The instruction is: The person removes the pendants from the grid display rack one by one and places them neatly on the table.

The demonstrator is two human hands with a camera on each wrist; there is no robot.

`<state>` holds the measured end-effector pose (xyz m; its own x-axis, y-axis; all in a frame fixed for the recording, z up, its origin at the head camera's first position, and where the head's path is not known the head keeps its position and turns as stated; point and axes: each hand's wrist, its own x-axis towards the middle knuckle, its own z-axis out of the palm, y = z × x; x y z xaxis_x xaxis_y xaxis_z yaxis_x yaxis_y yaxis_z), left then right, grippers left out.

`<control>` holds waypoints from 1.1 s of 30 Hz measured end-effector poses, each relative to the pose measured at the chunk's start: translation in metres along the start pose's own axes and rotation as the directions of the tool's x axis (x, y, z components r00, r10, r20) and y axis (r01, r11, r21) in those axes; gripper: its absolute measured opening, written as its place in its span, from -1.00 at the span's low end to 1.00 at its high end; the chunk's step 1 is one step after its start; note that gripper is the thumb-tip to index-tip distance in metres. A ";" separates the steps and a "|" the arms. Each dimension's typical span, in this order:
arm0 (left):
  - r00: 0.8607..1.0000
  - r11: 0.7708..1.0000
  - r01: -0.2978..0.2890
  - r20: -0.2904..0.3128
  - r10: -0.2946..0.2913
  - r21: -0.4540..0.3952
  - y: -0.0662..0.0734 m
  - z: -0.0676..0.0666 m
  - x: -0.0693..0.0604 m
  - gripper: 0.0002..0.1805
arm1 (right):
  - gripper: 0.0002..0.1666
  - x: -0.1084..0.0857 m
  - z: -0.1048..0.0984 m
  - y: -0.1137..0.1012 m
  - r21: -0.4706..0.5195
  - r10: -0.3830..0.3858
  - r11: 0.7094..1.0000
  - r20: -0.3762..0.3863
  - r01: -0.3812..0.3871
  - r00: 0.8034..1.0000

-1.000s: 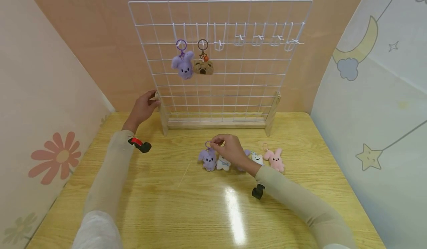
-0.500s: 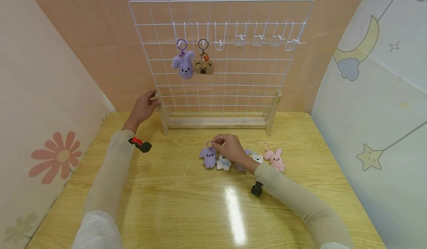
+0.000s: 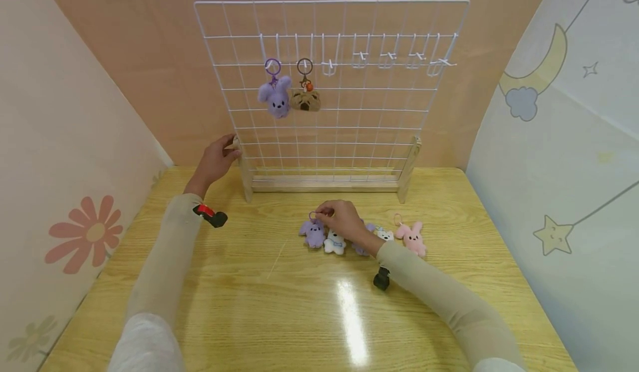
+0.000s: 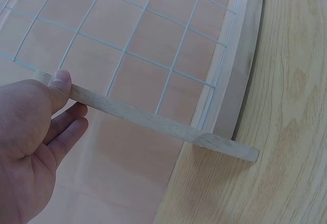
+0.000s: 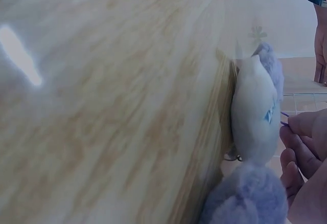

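My right hand [image 3: 344, 219] pinches the purple ring of a purple plush bunny keychain [image 3: 313, 234] between thumb and fingertips. Close beside it lies a white plush bear keychain [image 3: 335, 244], its top partly behind my hand. In the right wrist view, the ring's edge shows at my fingertips, past the white bear [image 5: 254, 109]. My left hand [image 3: 216, 160] grips the top of the left wooden upright [image 4: 138, 115] of a white wire grid rack [image 3: 331, 111], thumb on one side and fingers on the other.
Several hooks line the grid's upper part. Two carry keychains: a purple bunny [image 3: 276, 97] and a brown bear head [image 3: 305, 100]. On the table [image 3: 239, 294], another purple plush [image 3: 361, 245], a white bear [image 3: 385, 235] and a pink bunny [image 3: 412, 239] lie right of my hand.
The purple bunny under my right hand has shifted slightly upward in the head view, towards the rack. My right forearm has edged left. The left hand keeps its hold.
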<state>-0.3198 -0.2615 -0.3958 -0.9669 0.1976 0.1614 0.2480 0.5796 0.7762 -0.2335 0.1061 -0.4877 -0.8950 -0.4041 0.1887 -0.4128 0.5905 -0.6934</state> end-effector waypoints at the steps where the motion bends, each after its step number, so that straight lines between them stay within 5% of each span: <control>1: 1.000 1.000 0.000 0.000 0.000 0.001 0.000 0.000 0.000 -0.32 | -0.87 0.001 0.000 0.001 -0.006 -0.004 1.000 0.001 0.004 1.000; 9: 1.000 1.000 -0.008 -0.007 0.008 -0.008 0.000 -0.001 -0.001 -0.33 | -0.87 0.004 -0.008 0.001 -0.076 -0.058 0.995 0.018 0.060 0.998; 18: 1.000 1.000 -0.002 -0.003 0.002 0.002 -0.002 -0.001 0.000 -0.31 | -0.76 0.009 -0.039 -0.020 -0.125 -0.125 0.984 0.037 0.129 0.991; 25: 1.000 1.000 0.002 -0.004 -0.002 0.005 0.000 -0.001 -0.002 -0.31 | -0.76 0.018 -0.070 -0.040 -0.141 -0.253 0.958 -0.017 0.249 0.967; 33: 1.000 1.000 0.002 0.002 -0.002 -0.009 0.001 0.000 -0.002 -0.31 | -0.73 0.031 -0.099 -0.064 -0.185 -0.317 0.939 -0.142 0.290 0.938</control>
<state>-0.3178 -0.2616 -0.3957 -0.9672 0.1985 0.1585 0.2457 0.5726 0.7822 -0.2516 0.1250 -0.3692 -0.7323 -0.4671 0.4956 -0.6782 0.5667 -0.4679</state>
